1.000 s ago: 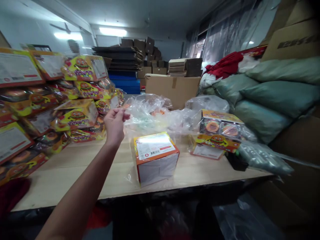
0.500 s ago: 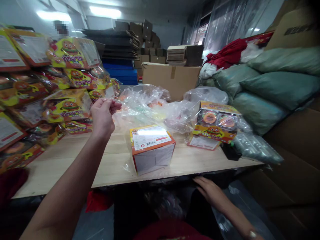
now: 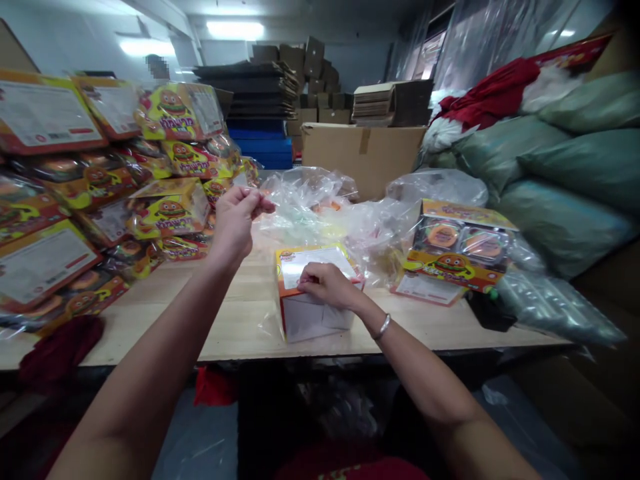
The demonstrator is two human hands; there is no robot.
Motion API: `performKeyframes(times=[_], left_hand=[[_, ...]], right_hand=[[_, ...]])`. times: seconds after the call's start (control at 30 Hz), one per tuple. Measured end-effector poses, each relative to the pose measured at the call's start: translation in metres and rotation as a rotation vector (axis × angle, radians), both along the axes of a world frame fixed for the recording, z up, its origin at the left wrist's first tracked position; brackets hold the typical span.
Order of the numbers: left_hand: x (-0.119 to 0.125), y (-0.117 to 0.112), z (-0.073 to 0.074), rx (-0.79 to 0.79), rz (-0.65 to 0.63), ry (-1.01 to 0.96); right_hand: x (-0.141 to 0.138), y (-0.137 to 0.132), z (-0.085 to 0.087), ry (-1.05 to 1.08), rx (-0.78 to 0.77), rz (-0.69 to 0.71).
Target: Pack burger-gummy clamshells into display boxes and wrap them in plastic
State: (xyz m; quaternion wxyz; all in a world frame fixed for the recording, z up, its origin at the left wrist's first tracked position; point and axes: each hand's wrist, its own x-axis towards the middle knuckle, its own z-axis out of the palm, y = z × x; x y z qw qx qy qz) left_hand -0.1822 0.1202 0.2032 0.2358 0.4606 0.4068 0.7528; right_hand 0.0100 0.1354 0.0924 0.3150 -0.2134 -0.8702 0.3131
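My left hand is raised above the table, left of the box, its thumb and fingers pinched together. Whatever it may hold is too small or too clear to make out. My right hand, with a silver bangle on its wrist, is over the front top edge of a yellow and orange carton in a clear plastic bag. Its fingers are curled into a pinch, and I cannot tell what is between them. The carton has a printed white label on top and a plain white side facing me. Loose clear bag film sticks out at its left.
Stacked burger-print toy boxes fill the left side. Crumpled clear bags lie behind the carton. To the right stands an open-front display box beside a bubble-like plastic pack. Large green sacks and a cardboard box stand beyond.
My right hand has come up from below the table's front edge onto the carton, its fingers now curled. My left hand stays raised and pinched. The view has shifted a little left.
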Motion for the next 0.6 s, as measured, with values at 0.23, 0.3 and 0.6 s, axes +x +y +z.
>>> performKeyframes(times=[0.23,0.3,0.6], left_hand=[[0.026,-0.006,0.007,0.019,-0.119,0.072],[0.018,-0.011,0.006,-0.004,-0.106,0.033],[-0.039,-0.06,-0.023,-0.006,-0.171,0.003]], right_hand=[[-0.019,0.001,0.006,-0.051,0.023,-0.228],[-0.028,-0.001,0.005,-0.131,0.06,-0.284],[-0.049,-0.011,-0.01,-0.344,0.209,-0.474]])
